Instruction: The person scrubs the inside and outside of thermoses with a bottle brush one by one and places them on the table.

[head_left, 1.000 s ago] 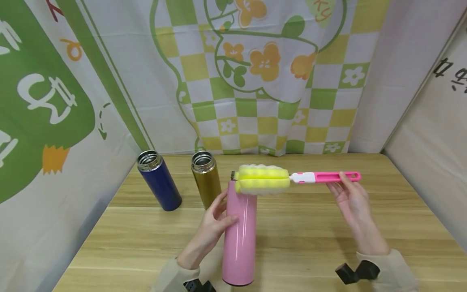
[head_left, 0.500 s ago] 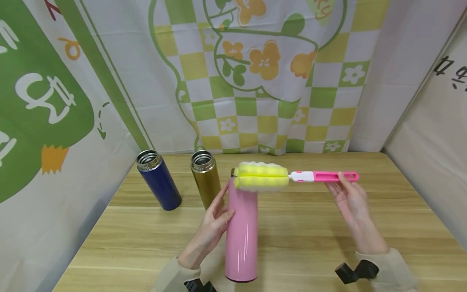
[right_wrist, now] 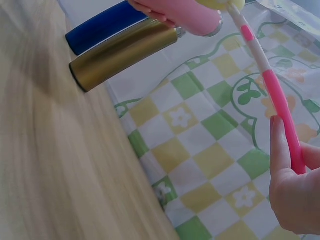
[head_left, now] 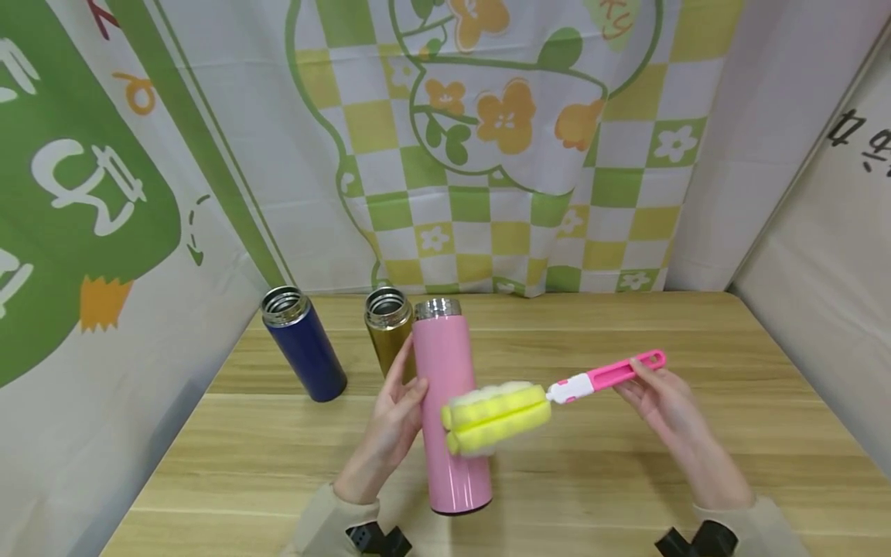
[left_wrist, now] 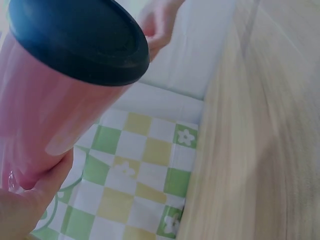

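My left hand point(head_left: 391, 422) grips a pink thermos bottle point(head_left: 445, 363) by its side, with the steel neck upward and slightly tilted. The dark base of the pink thermos bottle point(left_wrist: 55, 115) fills the top of the left wrist view, clear of the table there. In my right hand point(head_left: 671, 410) is a bottle brush, pinched near the end of its pink handle point(head_left: 619, 373). Its yellow-and-white sponge head point(head_left: 497, 418) points left and overlaps the front of the pink bottle in the head view. The right wrist view shows thumb and fingers round the pink handle point(right_wrist: 285, 110).
A blue thermos bottle point(head_left: 306, 352) stands lidless at the back left of the wooden table point(head_left: 578, 480). Beside it, a gold thermos bottle point(head_left: 390, 340), also lidless, is partly hidden by my left hand and the pink bottle. A printed curtain point(head_left: 501, 232) hangs behind the table.
The brush has dropped from the pink bottle's mouth to in front of its body, its handle now slanting. The bottle's upper end has tipped left and away, exposing its steel neck.
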The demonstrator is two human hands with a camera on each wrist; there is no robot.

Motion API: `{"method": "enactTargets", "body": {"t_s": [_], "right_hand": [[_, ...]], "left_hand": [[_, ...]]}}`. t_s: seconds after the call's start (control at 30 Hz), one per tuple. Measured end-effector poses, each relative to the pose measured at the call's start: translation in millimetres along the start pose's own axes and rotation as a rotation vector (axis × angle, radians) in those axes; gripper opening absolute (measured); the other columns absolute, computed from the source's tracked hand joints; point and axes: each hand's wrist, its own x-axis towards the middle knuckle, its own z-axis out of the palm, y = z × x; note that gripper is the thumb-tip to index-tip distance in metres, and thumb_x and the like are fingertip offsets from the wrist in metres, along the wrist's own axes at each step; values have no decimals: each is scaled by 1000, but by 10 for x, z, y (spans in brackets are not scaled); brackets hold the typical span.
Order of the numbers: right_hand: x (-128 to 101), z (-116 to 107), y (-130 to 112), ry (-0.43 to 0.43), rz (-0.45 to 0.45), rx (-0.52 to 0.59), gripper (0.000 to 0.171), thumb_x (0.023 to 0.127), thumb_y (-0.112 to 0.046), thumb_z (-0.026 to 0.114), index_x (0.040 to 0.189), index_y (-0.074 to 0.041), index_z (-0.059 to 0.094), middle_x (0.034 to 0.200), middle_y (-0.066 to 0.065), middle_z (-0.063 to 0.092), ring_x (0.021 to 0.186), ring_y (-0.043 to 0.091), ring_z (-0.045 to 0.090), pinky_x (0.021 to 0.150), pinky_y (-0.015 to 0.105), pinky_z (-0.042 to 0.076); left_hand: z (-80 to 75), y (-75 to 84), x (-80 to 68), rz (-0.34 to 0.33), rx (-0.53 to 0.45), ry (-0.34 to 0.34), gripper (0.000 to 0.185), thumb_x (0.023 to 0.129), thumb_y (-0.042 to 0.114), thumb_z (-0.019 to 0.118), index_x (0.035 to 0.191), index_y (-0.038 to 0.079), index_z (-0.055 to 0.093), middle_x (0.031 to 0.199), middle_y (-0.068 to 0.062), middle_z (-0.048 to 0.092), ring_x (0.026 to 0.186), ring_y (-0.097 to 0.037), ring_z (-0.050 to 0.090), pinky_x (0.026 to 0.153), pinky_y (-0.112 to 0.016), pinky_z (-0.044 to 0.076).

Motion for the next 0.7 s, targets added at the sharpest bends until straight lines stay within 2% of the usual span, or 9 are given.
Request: {"method": "enactTargets", "body": {"t_s": [0.2,0.37,0.53,0.7], "right_hand": [[-49,-45,48,-12,47,-90,20,92,0,39,87,1,59,88,14,64,83,22,63,80,27,48],[-52,-48,39,-31,56,-158,20,92,0,38,90,0,58,88,14,64,83,22,64,79,28,48],[-28,-15,29,-9,5,-179,15,92,-1,40,91,-1,54,87,12,63,81,19,63,79,27,48],[47,41,30,37,-78,-93,13,91,-1,40,88,0,52,88,11,62,84,19,62,82,26,47]], "left_hand": [[-3,17,13,35,-28,-26,66,93,9,42,143,17,1,115,-3,54,103,-14,53,84,-30,45],[-7,30,22,33,-30,-22,66,92,9,43,143,16,1,113,-2,54,100,-13,54,81,-29,46],[-10,24,13,-1,-26,-32,65,93,7,41,143,18,2,118,-4,50,102,-15,53,82,-30,46],[-21,5,-3,-32,-24,-48,66,93,6,40,143,19,0,123,-5,45,106,-16,51,85,-31,45]]}}
